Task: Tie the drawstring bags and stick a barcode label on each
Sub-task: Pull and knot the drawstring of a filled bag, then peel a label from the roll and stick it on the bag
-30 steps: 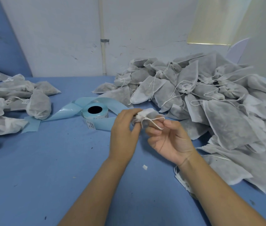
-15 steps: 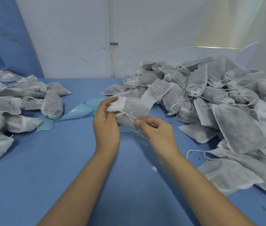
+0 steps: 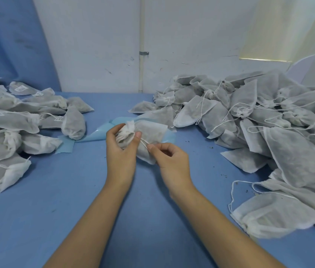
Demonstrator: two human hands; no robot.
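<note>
A grey-white drawstring bag (image 3: 150, 132) is held above the blue table (image 3: 75, 200) at the centre. My left hand (image 3: 120, 149) grips its gathered neck, thumb pressed against the cloth. My right hand (image 3: 172, 159) pinches the white drawstring (image 3: 144, 142) just right of the neck, and the string runs taut between the two hands. The pale blue label backing strip (image 3: 94, 134) lies behind the hands; the label roll is hidden by the bag and my hands.
A big heap of loose drawstring bags (image 3: 259, 117) fills the right side, reaching the near right edge. A pile of bags with barcode labels (image 3: 17, 117) lies at the left. A white wall with a pipe (image 3: 142, 45) stands behind.
The bag has turned from a bunched ball in my fingers to lying sideways with its body to the right. My right hand now pulls the drawstring out; the view has shifted right.
</note>
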